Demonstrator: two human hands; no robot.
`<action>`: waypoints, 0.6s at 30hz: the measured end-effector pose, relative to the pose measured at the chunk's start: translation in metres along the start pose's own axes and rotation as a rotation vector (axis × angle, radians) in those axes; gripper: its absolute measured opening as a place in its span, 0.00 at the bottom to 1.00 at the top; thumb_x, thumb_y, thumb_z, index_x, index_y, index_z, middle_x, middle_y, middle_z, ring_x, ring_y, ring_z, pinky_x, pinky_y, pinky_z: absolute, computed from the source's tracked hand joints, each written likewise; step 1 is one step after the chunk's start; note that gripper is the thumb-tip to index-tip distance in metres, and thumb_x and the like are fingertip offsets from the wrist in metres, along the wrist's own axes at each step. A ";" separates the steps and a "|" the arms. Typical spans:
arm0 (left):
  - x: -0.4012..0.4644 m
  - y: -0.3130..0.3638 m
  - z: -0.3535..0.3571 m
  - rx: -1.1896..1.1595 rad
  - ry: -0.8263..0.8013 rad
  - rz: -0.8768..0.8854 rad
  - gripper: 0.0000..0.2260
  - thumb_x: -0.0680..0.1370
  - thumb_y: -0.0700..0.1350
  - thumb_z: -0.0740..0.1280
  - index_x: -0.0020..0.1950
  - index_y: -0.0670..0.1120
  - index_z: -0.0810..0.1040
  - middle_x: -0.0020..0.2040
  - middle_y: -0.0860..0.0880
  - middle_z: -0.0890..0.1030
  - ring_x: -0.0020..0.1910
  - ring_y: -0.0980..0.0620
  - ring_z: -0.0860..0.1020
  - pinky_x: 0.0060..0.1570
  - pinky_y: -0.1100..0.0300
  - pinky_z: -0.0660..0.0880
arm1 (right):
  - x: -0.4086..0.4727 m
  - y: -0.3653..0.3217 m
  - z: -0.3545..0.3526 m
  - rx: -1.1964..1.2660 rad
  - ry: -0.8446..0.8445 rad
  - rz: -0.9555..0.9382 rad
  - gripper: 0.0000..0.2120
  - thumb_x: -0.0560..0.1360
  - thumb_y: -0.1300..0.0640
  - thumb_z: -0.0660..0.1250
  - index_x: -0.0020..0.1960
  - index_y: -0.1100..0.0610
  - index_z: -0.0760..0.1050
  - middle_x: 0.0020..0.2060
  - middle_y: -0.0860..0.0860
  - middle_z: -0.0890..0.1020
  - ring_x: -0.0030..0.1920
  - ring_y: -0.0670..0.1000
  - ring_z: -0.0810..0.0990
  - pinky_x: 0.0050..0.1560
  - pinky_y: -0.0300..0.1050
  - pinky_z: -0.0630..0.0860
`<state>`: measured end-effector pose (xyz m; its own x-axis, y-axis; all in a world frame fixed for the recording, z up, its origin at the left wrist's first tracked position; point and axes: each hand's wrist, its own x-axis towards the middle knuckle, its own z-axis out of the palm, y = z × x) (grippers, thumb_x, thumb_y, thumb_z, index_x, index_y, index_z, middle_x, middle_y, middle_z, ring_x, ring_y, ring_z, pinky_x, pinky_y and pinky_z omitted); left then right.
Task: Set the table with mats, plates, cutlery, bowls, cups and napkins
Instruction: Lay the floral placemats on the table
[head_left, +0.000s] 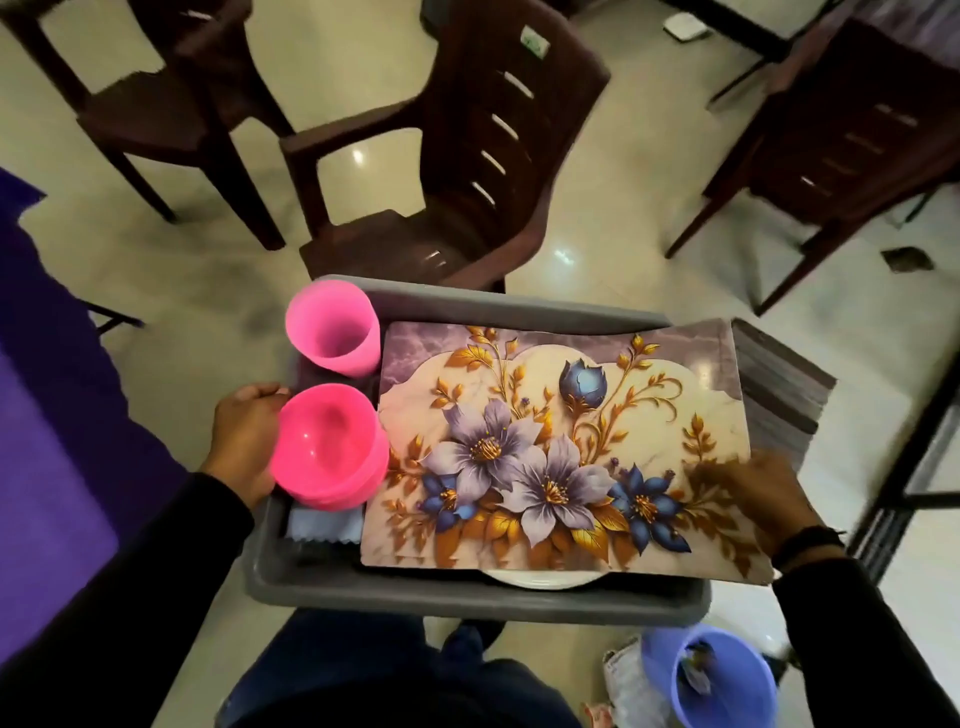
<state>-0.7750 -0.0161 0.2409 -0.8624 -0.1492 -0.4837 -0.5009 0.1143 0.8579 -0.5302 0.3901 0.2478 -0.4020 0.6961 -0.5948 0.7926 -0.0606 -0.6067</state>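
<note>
So basically everything for the table is still riding in one grey tub (467, 605), carried at waist height over a shiny tiled floor (613, 171), which makes sense: one trip, both hands on the load. Dark brown plastic chairs (467, 156) stand on the far side, and a strip of purple cloth (47, 415) runs down the left edge of view; I'd guess that's the table being set, but I can't say for sure.

Biggest thing in the tub is the floral mat (550, 441), lying flat across the top and poking out over the right rim. It looks like a stack, since darker edges fan out at the far right corner. Laid on top like that, the mats come off first, which fits the order you'd set a place. A white plate (540, 579) peeks out from under the mat's near edge, so the plates sit below it.

On the left side of the tub, a pink bowl (330, 447) sits near, looking like several nested together, and a pink cup (332, 332) stands just beyond it. A pale napkin (324, 522) is tucked under the bowl's near side. No cutlery visible.

The left hand (244, 441) curls around the tub's left rim beside the bowl, gripping it. The right hand (753, 493) is blurred over the mat's right edge; fingers look spread and flat on it, but whether they're pinching the mat I can't tell.

Bottom right, a blue bucket (696, 675) sits on the floor.
</note>
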 end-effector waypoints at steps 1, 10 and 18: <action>0.006 0.004 -0.002 -0.019 0.019 -0.005 0.08 0.80 0.31 0.64 0.47 0.43 0.76 0.39 0.46 0.75 0.36 0.51 0.72 0.39 0.58 0.72 | 0.007 -0.015 0.005 -0.012 -0.011 -0.025 0.05 0.72 0.65 0.73 0.47 0.60 0.80 0.39 0.55 0.84 0.41 0.56 0.83 0.43 0.50 0.80; 0.095 0.056 -0.024 -0.104 0.103 -0.030 0.11 0.80 0.31 0.63 0.44 0.45 0.77 0.40 0.46 0.76 0.37 0.50 0.73 0.42 0.56 0.73 | 0.068 -0.143 0.072 -0.108 -0.071 -0.105 0.06 0.70 0.64 0.74 0.46 0.58 0.81 0.40 0.57 0.85 0.43 0.59 0.84 0.49 0.56 0.81; 0.188 0.129 -0.035 -0.112 0.164 0.035 0.12 0.80 0.32 0.63 0.43 0.47 0.77 0.31 0.53 0.80 0.29 0.57 0.76 0.34 0.62 0.74 | 0.102 -0.275 0.134 -0.107 -0.084 -0.202 0.09 0.72 0.68 0.71 0.40 0.56 0.77 0.39 0.56 0.83 0.40 0.54 0.81 0.37 0.45 0.76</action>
<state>-0.9998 -0.0639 0.2668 -0.8509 -0.3065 -0.4267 -0.4521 0.0137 0.8918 -0.8504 0.3825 0.2831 -0.5906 0.6245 -0.5111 0.7343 0.1533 -0.6613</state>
